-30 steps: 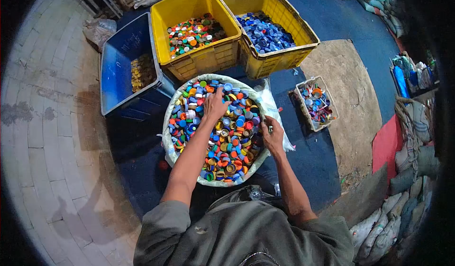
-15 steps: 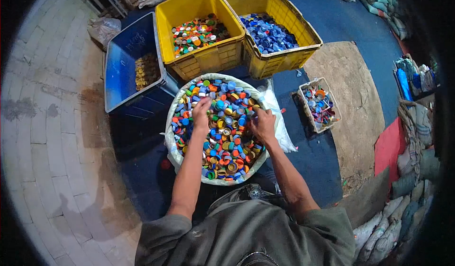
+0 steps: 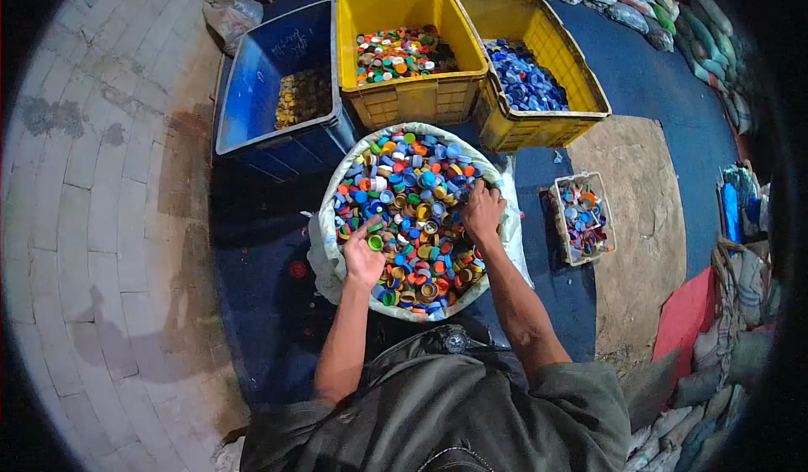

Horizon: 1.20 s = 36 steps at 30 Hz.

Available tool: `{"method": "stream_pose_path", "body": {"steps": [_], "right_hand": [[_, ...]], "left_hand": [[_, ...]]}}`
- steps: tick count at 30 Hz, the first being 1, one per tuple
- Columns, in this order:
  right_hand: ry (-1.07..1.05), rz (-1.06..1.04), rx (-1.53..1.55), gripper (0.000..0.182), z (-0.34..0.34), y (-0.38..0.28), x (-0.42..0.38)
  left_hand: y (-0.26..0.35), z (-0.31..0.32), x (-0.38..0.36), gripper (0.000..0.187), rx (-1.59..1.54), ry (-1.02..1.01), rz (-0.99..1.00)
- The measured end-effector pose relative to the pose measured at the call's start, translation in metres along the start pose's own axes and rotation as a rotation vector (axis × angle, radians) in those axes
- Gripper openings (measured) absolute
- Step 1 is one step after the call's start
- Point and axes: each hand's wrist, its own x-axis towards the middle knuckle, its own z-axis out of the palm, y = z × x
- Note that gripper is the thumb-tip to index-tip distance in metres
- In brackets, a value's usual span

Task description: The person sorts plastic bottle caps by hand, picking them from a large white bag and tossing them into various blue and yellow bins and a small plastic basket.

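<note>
A round container lined with a pale sack (image 3: 337, 257) stands before me, full of mixed-colour plastic bottle caps (image 3: 412, 198). Over its left side, my left hand (image 3: 364, 260) is turned partly palm up, its fingers curled at a green bottle cap (image 3: 375, 242). My right hand (image 3: 484, 211) reaches to the right side of the heap, fingers pointing down and drawn together among the caps. Its fingertips are partly hidden, so whatever they pinch cannot be made out.
Behind stand a blue bin (image 3: 240, 127) with yellowish caps, a yellow bin (image 3: 412, 102) with mixed caps and another yellow bin (image 3: 539, 127) with blue caps. A small white crate (image 3: 581, 257) sits right, on brown board (image 3: 648, 220). Filled sacks (image 3: 707, 388) line the right.
My left hand has moved toward me and turned palm up, with a green cap at its fingers. The right hand has shifted to the heap's right edge. The view has shifted too.
</note>
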Motion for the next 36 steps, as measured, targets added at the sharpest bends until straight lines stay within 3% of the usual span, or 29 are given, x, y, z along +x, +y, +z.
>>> {"method": "stream_pose_path", "body": {"steps": [5,6,9,12,19,21,23,25,27,30,33,36], "right_hand": [[-0.029,0.144,0.211,0.036,-0.019,-0.003,-0.007],[-0.027,0.178,0.308,0.046,-0.017,-0.001,-0.011],[0.09,0.1,0.472,0.044,-0.013,0.01,-0.021],[-0.163,0.254,1.196,0.04,-0.057,0.0,-0.034],[-0.41,0.574,2.167,0.026,-0.047,-0.012,-0.046],[-0.417,0.754,2.102,0.023,-0.043,-0.033,-0.042],[-0.413,0.678,1.726,0.024,-0.019,-0.042,-0.035],[-0.286,0.272,1.057,0.029,0.01,-0.051,-0.026],[-0.059,-0.101,0.708,0.034,0.015,-0.061,-0.021],[-0.054,-0.332,0.537,0.04,0.015,-0.076,-0.011],[-0.182,-0.297,0.288,0.035,0.009,-0.089,-0.007],[-0.194,-0.241,0.274,0.035,0.023,-0.091,-0.003]], "left_hand": [[-0.001,0.007,-0.013,0.034,-0.019,0.028,-0.022],[-0.002,0.005,-0.014,0.033,-0.037,0.013,-0.022],[-0.006,-0.001,-0.016,0.033,-0.039,-0.011,-0.021],[-0.009,-0.003,-0.018,0.033,-0.022,-0.027,-0.038],[-0.014,-0.008,-0.026,0.03,0.002,-0.024,-0.053],[-0.014,-0.012,-0.028,0.03,0.024,-0.012,-0.05],[-0.013,-0.014,-0.032,0.031,0.013,-0.011,-0.04],[-0.008,-0.014,-0.035,0.032,0.008,-0.016,-0.03],[-0.007,-0.014,-0.04,0.033,0.02,0.021,-0.018],[-0.006,-0.018,-0.045,0.034,0.002,0.028,0.001],[-0.007,-0.021,-0.049,0.037,-0.028,0.04,0.016],[-0.009,-0.024,-0.052,0.037,-0.075,0.06,0.039]]}}
